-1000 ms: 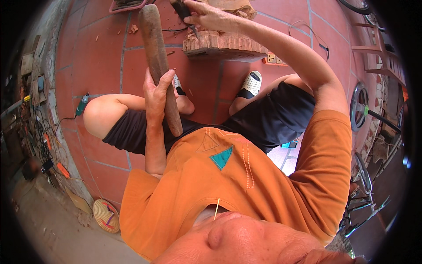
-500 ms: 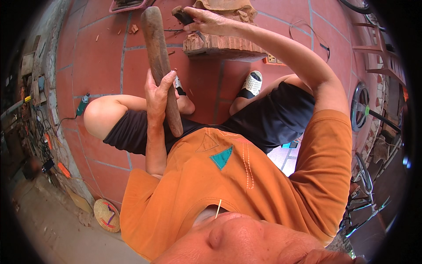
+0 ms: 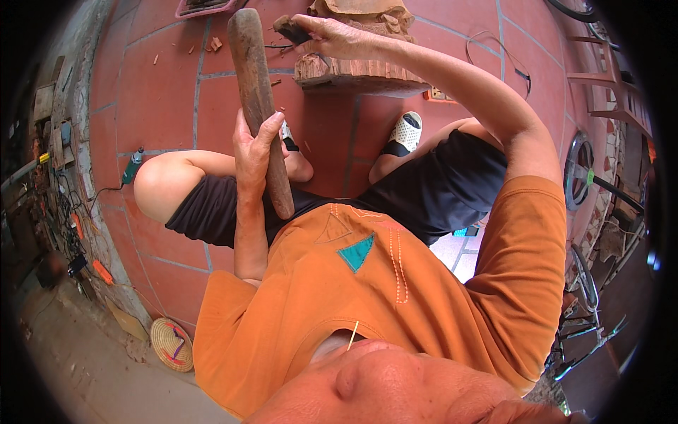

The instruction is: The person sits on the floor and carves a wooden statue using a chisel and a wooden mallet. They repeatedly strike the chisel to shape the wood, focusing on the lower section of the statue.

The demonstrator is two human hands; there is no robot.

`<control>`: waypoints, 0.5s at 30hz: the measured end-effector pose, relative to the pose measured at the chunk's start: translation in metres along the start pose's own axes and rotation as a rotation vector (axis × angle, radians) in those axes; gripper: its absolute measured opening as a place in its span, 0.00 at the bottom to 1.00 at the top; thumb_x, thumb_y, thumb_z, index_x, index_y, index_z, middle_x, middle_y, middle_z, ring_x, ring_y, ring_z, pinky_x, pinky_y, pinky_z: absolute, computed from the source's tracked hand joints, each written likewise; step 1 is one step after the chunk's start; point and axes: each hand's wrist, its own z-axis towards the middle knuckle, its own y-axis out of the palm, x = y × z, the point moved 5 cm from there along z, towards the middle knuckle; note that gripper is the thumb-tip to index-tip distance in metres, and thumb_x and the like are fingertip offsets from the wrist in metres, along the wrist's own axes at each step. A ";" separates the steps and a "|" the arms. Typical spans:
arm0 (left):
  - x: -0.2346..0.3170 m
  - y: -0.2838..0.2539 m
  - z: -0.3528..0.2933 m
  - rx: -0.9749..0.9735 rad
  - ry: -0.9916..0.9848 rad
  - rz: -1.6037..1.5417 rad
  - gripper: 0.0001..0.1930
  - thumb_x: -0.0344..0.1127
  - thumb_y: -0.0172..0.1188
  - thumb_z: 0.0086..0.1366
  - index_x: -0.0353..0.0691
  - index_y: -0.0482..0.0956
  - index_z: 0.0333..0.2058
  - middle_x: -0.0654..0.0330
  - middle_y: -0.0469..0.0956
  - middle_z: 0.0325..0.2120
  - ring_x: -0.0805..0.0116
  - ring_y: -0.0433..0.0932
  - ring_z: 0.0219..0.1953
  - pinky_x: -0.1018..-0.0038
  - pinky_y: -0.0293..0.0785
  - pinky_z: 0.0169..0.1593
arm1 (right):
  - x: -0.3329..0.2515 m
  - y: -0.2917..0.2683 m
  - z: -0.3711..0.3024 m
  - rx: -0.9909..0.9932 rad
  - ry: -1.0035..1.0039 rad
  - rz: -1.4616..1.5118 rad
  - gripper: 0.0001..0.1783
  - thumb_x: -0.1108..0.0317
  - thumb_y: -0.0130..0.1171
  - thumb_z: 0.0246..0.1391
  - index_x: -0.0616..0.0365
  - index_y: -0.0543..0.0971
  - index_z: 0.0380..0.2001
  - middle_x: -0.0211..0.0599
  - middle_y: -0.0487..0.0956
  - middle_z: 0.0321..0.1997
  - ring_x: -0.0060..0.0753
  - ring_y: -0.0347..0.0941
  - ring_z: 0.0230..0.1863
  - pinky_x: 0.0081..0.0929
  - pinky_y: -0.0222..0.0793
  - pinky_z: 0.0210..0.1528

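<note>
My left hand [image 3: 253,155] is wrapped round the lower part of a long, worn wooden mallet [image 3: 253,71], shaped like a thick club. The mallet stands nearly upright in the picture, its lower end by my lap. My right hand [image 3: 337,38] reaches forward, its fingers closed on a short chisel [image 3: 288,30] with a dark, battered end. The chisel's blade is mostly hidden by the hand. Below and beside that hand lies a carved block of wood [image 3: 361,75] with a ridged front face. The mallet's upper part is left of the chisel, apart from it.
Wood chips [image 3: 215,45] lie on the red tiles. A pink basket [image 3: 205,8] is at the far left, an orange power strip [image 3: 439,95] beside the block. A green power tool [image 3: 133,167] sits by my left knee; a wheel [image 3: 579,172] and a chair [image 3: 613,88] are right.
My right hand and the chisel have shifted very slightly, and the blade tip below the hand shows less. The left hand and mallet have barely moved.
</note>
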 end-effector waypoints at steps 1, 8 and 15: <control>0.001 0.001 0.000 -0.002 0.002 0.000 0.17 0.41 0.65 0.66 0.37 0.71 0.44 0.65 0.73 0.24 0.80 0.72 0.17 0.83 0.70 0.21 | 0.003 0.001 0.000 0.004 -0.012 0.001 0.28 0.65 0.63 0.62 0.57 0.66 0.62 0.43 0.78 0.43 0.37 0.76 0.43 0.38 0.72 0.46; 0.001 -0.003 0.001 -0.002 0.025 -0.007 0.17 0.41 0.66 0.66 0.37 0.70 0.42 0.65 0.73 0.23 0.79 0.72 0.17 0.82 0.70 0.21 | -0.005 0.001 -0.001 -0.063 0.069 -0.064 0.30 0.65 0.62 0.61 0.57 0.65 0.64 0.48 0.79 0.48 0.44 0.77 0.48 0.41 0.71 0.49; 0.002 0.001 0.002 -0.019 0.010 0.010 0.17 0.42 0.66 0.66 0.37 0.70 0.42 0.65 0.73 0.23 0.79 0.72 0.17 0.82 0.70 0.21 | 0.006 0.003 -0.002 0.007 0.002 -0.058 0.31 0.67 0.61 0.61 0.58 0.65 0.64 0.50 0.79 0.48 0.45 0.77 0.48 0.41 0.71 0.49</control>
